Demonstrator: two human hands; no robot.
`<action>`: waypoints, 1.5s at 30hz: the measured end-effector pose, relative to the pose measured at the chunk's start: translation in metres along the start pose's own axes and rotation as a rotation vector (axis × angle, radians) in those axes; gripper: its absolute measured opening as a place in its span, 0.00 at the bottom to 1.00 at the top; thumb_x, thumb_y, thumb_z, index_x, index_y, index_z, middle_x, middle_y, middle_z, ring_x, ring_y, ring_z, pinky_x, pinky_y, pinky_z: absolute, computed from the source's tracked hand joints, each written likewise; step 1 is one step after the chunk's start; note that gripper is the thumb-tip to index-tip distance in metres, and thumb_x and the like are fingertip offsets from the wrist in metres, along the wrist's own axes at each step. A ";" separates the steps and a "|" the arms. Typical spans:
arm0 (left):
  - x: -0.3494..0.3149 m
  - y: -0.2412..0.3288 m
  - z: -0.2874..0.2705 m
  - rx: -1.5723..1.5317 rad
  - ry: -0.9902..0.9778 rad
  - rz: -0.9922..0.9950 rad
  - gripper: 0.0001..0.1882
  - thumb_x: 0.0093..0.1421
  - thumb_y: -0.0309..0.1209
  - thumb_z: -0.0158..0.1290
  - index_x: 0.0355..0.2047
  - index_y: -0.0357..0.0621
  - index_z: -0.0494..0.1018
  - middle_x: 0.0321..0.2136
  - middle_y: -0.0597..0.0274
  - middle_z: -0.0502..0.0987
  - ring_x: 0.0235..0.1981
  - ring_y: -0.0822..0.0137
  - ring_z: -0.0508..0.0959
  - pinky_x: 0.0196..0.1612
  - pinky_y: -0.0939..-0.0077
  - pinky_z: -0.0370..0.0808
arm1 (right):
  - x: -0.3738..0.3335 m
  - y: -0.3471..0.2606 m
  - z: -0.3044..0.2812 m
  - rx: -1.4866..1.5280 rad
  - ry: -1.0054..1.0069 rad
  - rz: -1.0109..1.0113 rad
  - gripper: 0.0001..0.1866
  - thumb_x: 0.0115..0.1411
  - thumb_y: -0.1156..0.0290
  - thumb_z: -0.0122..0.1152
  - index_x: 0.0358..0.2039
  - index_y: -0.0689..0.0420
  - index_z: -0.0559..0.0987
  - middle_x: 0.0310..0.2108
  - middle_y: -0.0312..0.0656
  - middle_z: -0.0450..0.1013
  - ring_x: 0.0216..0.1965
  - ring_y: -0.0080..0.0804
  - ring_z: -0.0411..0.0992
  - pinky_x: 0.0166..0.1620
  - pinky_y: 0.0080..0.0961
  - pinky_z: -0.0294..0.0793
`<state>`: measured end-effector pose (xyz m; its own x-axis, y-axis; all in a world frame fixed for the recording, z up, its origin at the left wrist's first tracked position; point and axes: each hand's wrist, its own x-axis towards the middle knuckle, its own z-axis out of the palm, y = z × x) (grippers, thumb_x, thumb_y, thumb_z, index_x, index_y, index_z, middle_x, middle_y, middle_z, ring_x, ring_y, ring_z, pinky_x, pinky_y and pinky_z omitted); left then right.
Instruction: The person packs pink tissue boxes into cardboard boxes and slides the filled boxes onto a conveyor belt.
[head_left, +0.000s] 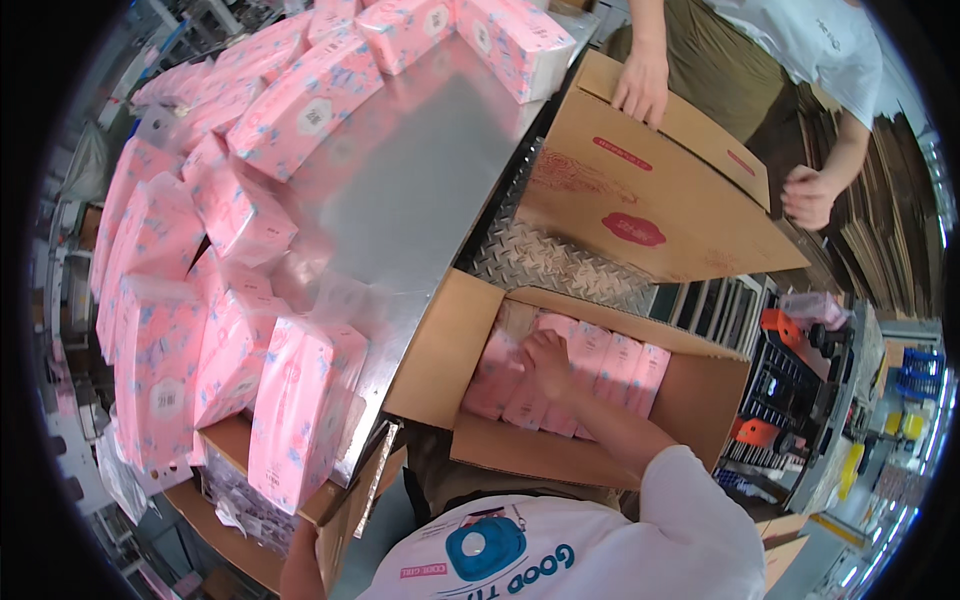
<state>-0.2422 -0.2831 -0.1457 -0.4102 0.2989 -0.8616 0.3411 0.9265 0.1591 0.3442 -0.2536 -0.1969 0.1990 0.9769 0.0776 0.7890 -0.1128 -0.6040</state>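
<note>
My right hand reaches into an open cardboard box, its fingers spread on a row of pink tissue packs. These packs stand side by side and fill the visible part of the box. At the lower left, my left hand is beside the cardboard flap of another box; its fingers are mostly hidden. That box stands below the metal table and holds crumpled clear plastic. A pink tissue pack lies at the table edge above it.
Many pink floral tissue packs are heaped along the metal table. Across from me, a person's hand rests on a tilted cardboard box; the other hand is beside it. Flattened cartons and an orange-and-black machine part are at the right.
</note>
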 end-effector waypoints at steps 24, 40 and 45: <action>-0.123 0.049 -0.112 -0.029 0.304 0.311 0.12 0.62 0.37 0.43 0.28 0.43 0.70 0.17 0.60 0.75 0.14 0.71 0.73 0.12 0.80 0.62 | 0.044 0.060 0.092 -0.577 -0.309 0.379 0.32 0.57 0.55 0.50 0.62 0.46 0.57 0.55 0.37 0.64 0.58 0.36 0.57 0.57 0.53 0.44; -0.292 0.199 0.094 0.492 -0.108 1.459 0.10 0.62 0.32 0.48 0.30 0.37 0.73 0.23 0.57 0.73 0.23 0.61 0.72 0.27 0.71 0.67 | -0.073 -0.024 -0.053 0.053 -0.219 -0.320 0.17 0.46 0.72 0.59 0.40 0.52 0.74 0.48 0.37 0.68 0.54 0.36 0.64 0.47 0.35 0.68; -0.290 0.201 0.129 0.545 -0.306 1.362 0.12 0.63 0.34 0.48 0.29 0.37 0.72 0.22 0.57 0.72 0.21 0.59 0.71 0.25 0.71 0.67 | -0.081 -0.024 -0.051 0.095 -0.203 -0.322 0.18 0.50 0.72 0.60 0.44 0.54 0.74 0.54 0.39 0.65 0.58 0.39 0.61 0.48 0.37 0.69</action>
<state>0.0540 -0.2132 0.0738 0.6375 0.7176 -0.2804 0.5990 -0.2328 0.7662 0.3386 -0.3388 -0.1485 -0.1766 0.9767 0.1220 0.7329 0.2132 -0.6461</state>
